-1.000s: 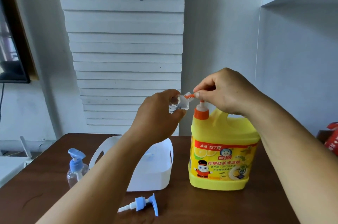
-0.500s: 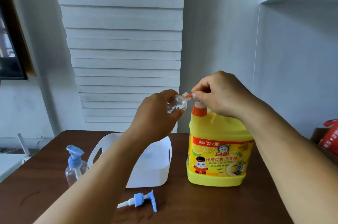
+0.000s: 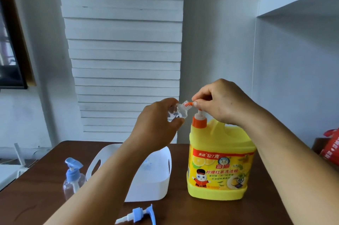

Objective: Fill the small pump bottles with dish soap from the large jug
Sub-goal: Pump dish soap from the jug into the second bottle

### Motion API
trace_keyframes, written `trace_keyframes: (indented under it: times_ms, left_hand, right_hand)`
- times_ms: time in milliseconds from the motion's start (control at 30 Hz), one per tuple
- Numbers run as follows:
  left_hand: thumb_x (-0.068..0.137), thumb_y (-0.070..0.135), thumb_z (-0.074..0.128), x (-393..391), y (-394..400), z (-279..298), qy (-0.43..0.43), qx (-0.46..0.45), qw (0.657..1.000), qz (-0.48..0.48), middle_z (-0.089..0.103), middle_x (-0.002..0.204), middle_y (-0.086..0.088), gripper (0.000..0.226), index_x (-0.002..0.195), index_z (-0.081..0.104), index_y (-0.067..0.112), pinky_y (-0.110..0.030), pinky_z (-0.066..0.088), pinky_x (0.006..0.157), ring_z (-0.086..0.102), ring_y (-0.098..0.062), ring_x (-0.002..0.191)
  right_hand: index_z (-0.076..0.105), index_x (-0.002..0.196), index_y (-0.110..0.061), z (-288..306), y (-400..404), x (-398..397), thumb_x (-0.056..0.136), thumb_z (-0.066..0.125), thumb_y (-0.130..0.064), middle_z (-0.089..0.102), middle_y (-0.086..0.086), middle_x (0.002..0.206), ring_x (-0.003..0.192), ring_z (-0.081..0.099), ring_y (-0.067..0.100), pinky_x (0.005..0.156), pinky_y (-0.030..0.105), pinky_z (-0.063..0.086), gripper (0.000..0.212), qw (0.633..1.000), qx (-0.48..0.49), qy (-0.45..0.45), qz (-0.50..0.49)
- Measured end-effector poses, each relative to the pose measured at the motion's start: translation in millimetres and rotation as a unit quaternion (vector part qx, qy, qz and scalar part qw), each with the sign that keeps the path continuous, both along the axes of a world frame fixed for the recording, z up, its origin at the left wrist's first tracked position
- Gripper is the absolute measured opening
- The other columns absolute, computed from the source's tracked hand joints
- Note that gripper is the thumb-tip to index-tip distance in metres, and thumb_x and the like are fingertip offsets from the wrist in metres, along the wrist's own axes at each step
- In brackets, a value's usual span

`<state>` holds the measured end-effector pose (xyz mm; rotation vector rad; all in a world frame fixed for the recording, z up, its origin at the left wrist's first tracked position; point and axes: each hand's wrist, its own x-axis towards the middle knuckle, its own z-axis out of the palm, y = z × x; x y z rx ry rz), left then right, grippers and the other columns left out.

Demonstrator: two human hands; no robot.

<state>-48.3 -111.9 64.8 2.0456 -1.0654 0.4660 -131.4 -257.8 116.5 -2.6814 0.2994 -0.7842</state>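
The large yellow dish soap jug (image 3: 220,162) stands on the brown table (image 3: 183,210), its orange pump (image 3: 199,120) on top. My right hand (image 3: 222,101) rests over the pump head, fingers curled on the orange nozzle (image 3: 189,104). My left hand (image 3: 157,123) grips a small clear bottle (image 3: 177,112), tilted with its open mouth against the nozzle tip. A loose blue pump head (image 3: 141,213) lies on the table in front. A second small bottle (image 3: 73,182) with a blue pump stands at the left.
A white plastic basket (image 3: 161,180) with handle cut-outs stands left of the jug, something blue inside it. A red package (image 3: 330,147) sits at the right edge. White slatted wall panel behind; a dark frame on the far left wall.
The pump head has risen a little on its white stem. Both hands stay at the nozzle with the bottle. The view has shifted slightly.
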Motion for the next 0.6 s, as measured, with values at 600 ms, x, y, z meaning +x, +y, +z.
trace_keyframes:
  times_ms: [600]
  left_hand:
    - [0.081,0.033,0.063,-0.7,0.4,-7.1,0.002,0.009,1.000,0.005,0.058,0.084,0.013,0.024,0.104,0.060,0.028,-0.013,0.036,0.058,0.052,-0.007,0.070]
  right_hand:
    - [0.072,0.086,-0.025,-3.5,1.2,-0.1,0.084,0.064,-0.026,0.060,-0.019,0.067,0.060,0.056,-0.002,0.049,0.013,0.034,0.008,1.000,0.002,0.024,0.006]
